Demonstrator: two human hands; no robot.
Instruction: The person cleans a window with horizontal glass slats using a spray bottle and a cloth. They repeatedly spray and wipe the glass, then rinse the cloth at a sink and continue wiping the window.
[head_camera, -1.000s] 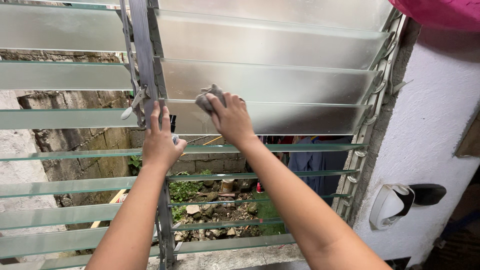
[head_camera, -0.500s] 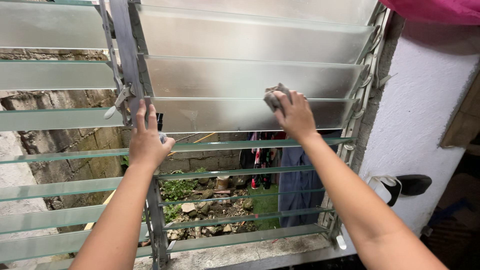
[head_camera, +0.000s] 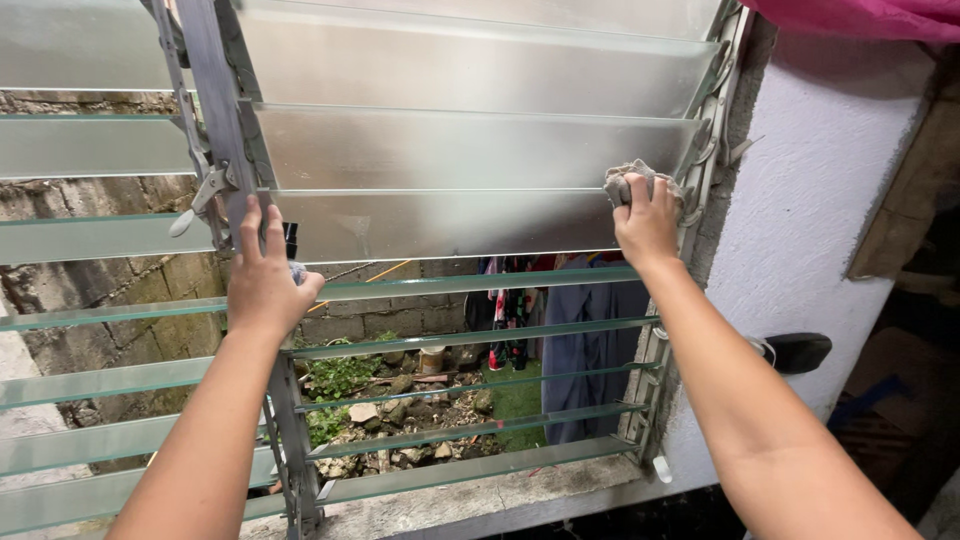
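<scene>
A crumpled grey rag (head_camera: 630, 180) was pinched in the right hand (head_camera: 648, 225) and pressed against the right end of a frosted glass louvre slat (head_camera: 440, 222), close to the right window frame (head_camera: 712, 150). The left hand (head_camera: 265, 285), fingers together, was laid flat on the central metal mullion (head_camera: 215, 110). A white wall (head_camera: 830, 200) was noted at right

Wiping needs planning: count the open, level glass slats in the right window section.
5, stacked below the cloth in the right hand: top slat, second slat, third slat, fourth slat, bottom slat. None seems hidden.
</scene>
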